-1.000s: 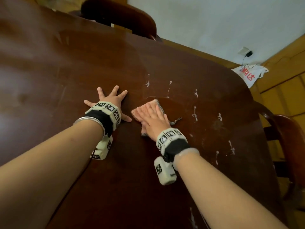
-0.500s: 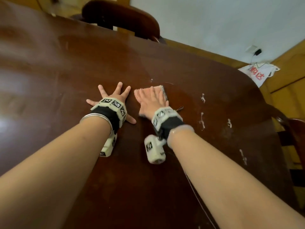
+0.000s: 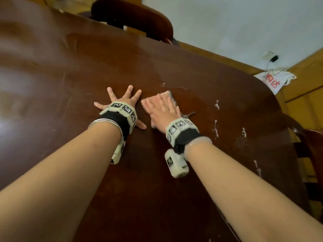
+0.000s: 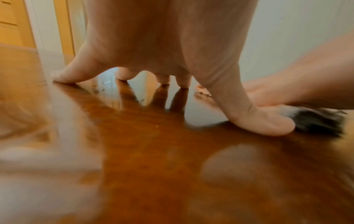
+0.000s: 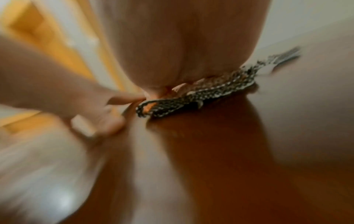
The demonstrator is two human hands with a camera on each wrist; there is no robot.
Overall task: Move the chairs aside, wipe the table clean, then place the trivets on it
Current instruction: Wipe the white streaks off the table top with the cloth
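The dark brown wooden table (image 3: 70, 70) fills the head view. My right hand (image 3: 163, 109) lies flat, fingers straight, pressing a pink cloth (image 3: 146, 103) with a dark checked edge (image 5: 191, 97) onto the table. My left hand (image 3: 122, 100) is spread flat on the wood just left of the cloth, its fingertips (image 4: 63, 75) touching the surface. White smears (image 3: 215, 127) streak the tabletop to the right of the cloth. No trivets are in view.
A dark wooden chair (image 3: 132, 16) stands at the table's far edge. Another chair (image 3: 312, 147) sits at the right edge. A white bag with red print (image 3: 274, 81) lies on the floor near a wall socket (image 3: 270, 55).
My right hand slid the cloth away from me and to the left, close beside the left hand, over the smears at the far middle. The left hand stayed planted.
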